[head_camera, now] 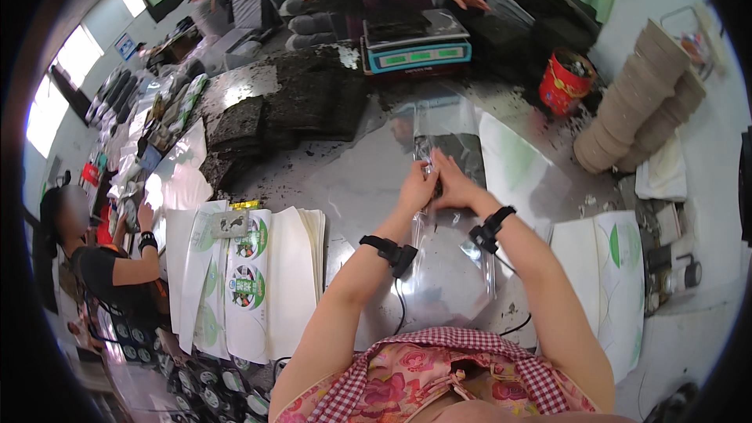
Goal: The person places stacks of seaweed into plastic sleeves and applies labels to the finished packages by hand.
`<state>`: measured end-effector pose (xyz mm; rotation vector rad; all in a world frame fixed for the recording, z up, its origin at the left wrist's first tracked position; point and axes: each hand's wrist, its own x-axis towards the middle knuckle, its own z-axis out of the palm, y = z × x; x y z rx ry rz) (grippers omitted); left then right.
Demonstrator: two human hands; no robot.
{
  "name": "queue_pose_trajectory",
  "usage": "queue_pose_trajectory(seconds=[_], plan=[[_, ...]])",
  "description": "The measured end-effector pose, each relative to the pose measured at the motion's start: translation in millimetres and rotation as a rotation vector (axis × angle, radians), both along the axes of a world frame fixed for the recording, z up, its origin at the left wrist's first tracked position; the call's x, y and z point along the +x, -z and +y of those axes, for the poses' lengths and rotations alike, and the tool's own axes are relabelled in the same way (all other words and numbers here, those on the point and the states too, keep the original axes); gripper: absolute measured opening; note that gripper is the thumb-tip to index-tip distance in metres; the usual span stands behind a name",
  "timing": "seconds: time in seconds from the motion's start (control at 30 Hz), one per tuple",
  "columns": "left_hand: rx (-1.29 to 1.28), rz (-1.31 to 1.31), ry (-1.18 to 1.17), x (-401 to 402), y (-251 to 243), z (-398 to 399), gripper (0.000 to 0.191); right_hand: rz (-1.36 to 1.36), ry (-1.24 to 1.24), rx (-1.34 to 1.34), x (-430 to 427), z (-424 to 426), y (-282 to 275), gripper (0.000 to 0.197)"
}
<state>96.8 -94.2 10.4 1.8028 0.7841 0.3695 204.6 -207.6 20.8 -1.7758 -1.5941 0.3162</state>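
A clear plastic bag (443,111) lies on the metal tabletop before me, with a flat block of dark dried seaweed (467,155) inside it. My left hand (419,189) pinches the bag's left edge between thumb and fingers. Close against it, my right hand (457,183) rests on the seaweed's left side, its fingers straight and pointing away from me. Whether those fingers grip the film is hidden. More clear plastic film (449,273) spreads under my wrists towards me. Each wrist wears a black strap with a small device.
Dark seaweed sheets (317,94) are piled at the back left. A digital scale (418,59) stands before a co-worker's hands (467,0). To the right are a red bucket (565,83) and stacked beige tubs (631,103). Printed packaging sheets (247,288) lie left; another person sits beyond.
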Motion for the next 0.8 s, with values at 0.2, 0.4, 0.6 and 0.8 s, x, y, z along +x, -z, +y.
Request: queue_pose_trajectory(seconds=[0.2,0.4,0.6,0.8], plan=[[0.887,-0.016,0.849,-24,-32,40,0.056,-0.305,-0.084,-0.276,51,-89,-15,0.080],[1.062,0.056,0.561,-25,-4,-10,0.098,-0.108,0.360,0.173,-6,-58,33,0.078],[1.055,0.012,0.443,-23,12,-9,0.095,-0.402,-0.574,-0.232,-76,-122,10,0.073],[0.879,-0.052,0.637,-24,13,16,0.074,0.544,-0.602,-0.494,-71,-82,-63,0.039]])
